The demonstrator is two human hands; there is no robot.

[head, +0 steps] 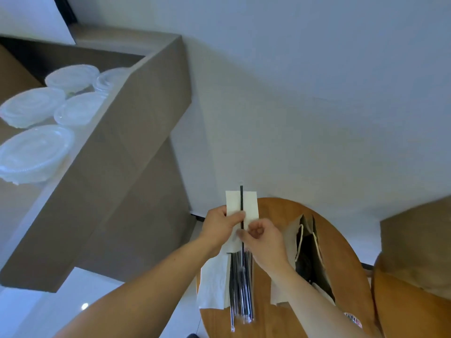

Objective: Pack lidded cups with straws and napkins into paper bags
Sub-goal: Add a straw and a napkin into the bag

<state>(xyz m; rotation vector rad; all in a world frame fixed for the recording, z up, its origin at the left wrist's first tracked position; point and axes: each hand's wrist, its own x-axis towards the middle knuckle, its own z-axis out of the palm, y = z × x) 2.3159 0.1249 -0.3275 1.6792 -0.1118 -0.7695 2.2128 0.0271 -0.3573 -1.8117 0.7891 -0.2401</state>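
Note:
My left hand (223, 224) holds a folded white napkin (249, 203) upright above the round wooden table (346, 242). A black straw (241, 203) lies along the napkin's front, and my right hand (262, 236) pinches it lower down. Under my hands a bundle of wrapped black straws (240, 289) lies on the table beside more white napkins (212, 284). To the right an open brown paper bag (308, 254) with white cord handles lies on the table. No cup can be made out.
Several clear plastic lidded containers (36, 152) sit on a brown shelf (136, 132) at the upper left. A second wooden surface (400, 311) and a brown block (419, 240) are at the right. The white wall (317, 93) rises behind the table.

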